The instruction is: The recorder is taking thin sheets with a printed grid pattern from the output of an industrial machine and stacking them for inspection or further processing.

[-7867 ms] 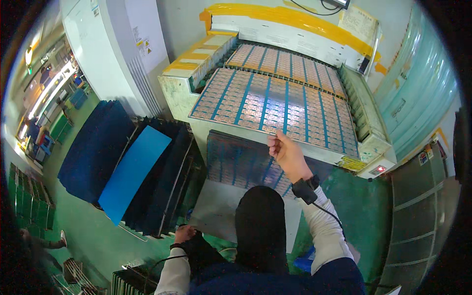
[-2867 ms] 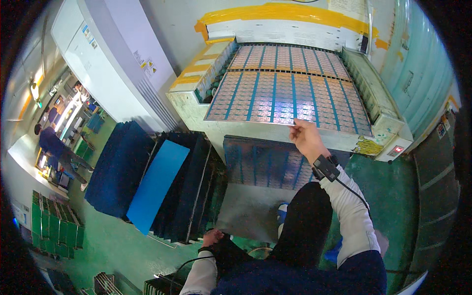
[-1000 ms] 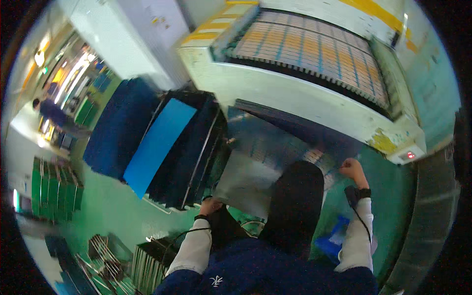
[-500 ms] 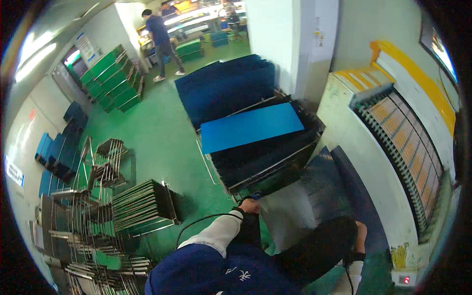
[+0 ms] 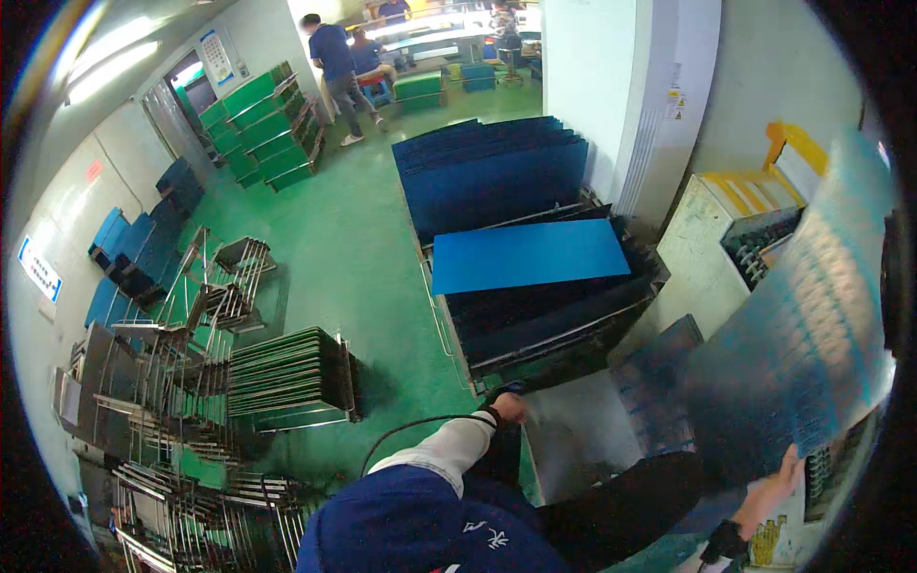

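My right hand (image 5: 776,485) is closed on the lower edge of a large thin panel (image 5: 793,344), blue with rows of pale patterning. The panel is tilted up at the right and blurred by motion. My left hand (image 5: 511,409) is closed beside the near left corner of a flat grey plate (image 5: 583,425); what its fingers hold, if anything, is hidden. Past the plate's right side lies a dark blue patterned panel (image 5: 659,382). A cable runs along my left forearm.
Ahead stands a rack cart (image 5: 458,358) of upright dark panels, with a bright blue board (image 5: 530,258) across its top. A roller machine (image 5: 716,224) stands at right. Metal racks (image 5: 291,377) crowd the left. People work at the back, one person (image 5: 334,72) upright near green stacks (image 5: 272,134).
My right hand has come up from beside my leg, raising the patterned panel in front of the machine. My left hand stays by the grey plate. The whole view has shifted.
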Motion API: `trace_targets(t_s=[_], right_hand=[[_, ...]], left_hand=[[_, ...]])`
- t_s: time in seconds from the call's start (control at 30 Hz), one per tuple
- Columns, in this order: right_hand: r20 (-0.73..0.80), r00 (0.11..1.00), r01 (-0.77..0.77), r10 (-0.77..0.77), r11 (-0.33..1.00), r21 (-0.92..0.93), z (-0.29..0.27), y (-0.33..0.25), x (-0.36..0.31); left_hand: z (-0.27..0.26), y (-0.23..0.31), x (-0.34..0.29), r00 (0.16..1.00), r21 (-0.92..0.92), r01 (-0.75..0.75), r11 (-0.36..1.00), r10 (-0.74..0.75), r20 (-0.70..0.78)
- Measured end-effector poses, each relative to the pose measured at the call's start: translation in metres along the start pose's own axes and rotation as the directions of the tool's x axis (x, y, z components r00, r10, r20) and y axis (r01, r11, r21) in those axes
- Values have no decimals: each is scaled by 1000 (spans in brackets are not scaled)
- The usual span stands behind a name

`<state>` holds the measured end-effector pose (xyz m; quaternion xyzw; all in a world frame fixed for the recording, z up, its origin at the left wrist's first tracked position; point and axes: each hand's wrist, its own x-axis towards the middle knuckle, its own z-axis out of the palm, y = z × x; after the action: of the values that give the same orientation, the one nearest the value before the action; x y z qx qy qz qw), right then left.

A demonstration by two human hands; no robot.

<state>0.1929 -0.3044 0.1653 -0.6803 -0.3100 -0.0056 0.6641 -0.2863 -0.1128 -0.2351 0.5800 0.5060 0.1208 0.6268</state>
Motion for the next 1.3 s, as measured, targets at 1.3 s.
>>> trace_targets(t_s=[1.3], right_hand=[[475,743,-647,471,324,690,99,3,3]], left_hand=[[-10,31,-12,907,435,-420,796,351,234]])
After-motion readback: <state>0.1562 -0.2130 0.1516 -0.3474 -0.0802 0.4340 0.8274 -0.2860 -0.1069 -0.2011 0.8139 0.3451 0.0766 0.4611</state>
